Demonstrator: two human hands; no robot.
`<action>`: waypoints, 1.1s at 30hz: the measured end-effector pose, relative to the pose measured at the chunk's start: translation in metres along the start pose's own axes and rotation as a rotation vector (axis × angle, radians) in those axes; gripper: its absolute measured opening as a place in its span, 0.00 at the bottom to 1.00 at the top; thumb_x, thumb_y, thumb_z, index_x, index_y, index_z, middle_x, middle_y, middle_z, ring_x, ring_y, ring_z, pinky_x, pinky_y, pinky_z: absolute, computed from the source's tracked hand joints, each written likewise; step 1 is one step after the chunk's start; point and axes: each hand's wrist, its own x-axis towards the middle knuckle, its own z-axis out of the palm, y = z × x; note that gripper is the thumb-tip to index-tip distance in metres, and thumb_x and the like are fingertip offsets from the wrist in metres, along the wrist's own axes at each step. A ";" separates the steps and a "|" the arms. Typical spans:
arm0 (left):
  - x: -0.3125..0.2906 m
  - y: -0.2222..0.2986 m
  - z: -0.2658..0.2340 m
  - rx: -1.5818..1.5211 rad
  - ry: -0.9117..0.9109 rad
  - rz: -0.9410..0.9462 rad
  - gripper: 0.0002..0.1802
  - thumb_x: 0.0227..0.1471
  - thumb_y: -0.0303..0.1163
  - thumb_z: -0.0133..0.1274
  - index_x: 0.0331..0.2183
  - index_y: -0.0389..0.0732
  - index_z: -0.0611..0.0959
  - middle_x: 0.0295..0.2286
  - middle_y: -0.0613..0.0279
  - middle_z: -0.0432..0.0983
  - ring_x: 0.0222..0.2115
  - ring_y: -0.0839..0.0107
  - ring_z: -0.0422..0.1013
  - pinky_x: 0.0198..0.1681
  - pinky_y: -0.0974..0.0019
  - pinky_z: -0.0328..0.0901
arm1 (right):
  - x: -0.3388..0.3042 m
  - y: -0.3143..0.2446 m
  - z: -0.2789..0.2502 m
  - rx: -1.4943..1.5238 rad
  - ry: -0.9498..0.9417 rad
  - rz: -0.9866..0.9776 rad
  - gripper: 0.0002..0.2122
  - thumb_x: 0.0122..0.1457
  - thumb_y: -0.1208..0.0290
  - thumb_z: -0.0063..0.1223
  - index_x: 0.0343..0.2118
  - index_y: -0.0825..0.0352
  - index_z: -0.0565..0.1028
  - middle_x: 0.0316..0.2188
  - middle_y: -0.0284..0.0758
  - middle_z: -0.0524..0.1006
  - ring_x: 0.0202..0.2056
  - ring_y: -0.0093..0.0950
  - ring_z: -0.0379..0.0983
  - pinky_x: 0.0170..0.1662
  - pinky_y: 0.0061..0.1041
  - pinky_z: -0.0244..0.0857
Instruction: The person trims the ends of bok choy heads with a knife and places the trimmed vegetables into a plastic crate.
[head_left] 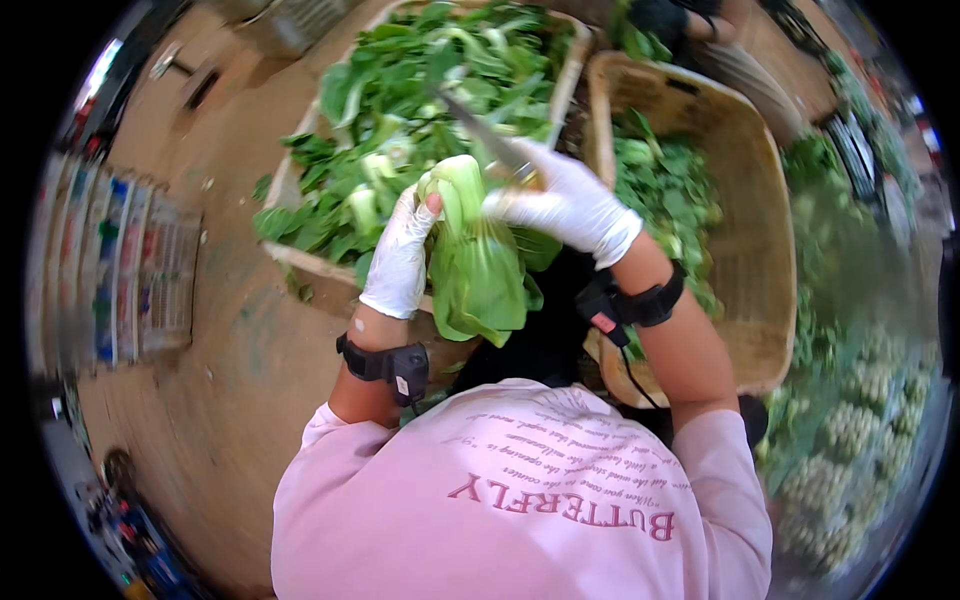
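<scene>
My left hand (pixel 400 255), in a white glove with the thumb tip torn through, grips a head of bok choy (pixel 475 265) by its pale stem end, leaves hanging down toward me. My right hand (pixel 565 205), also in a white glove, holds a knife (pixel 490 140) whose blade points up and away over the stem end of the bok choy. Both wrists wear black straps. The two hands are close together above the edge of a crate.
A wooden crate (pixel 290 255) full of loose green leafy vegetables lies ahead. To its right stands a woven basket (pixel 750 200) holding more greens. Cauliflower heads (pixel 850 430) lie at the lower right. A shelf of coloured packages (pixel 125 265) stands at the left.
</scene>
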 end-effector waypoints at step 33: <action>-0.037 0.037 0.036 0.383 -0.441 -0.128 0.36 0.39 0.40 0.67 0.49 0.38 0.71 0.45 0.64 0.69 0.46 0.73 0.64 0.52 0.68 0.57 | -0.053 -0.040 -0.009 0.041 -0.089 -0.195 0.18 0.45 0.67 0.63 0.40 0.66 0.75 0.29 0.33 0.76 0.30 0.22 0.71 0.37 0.22 0.66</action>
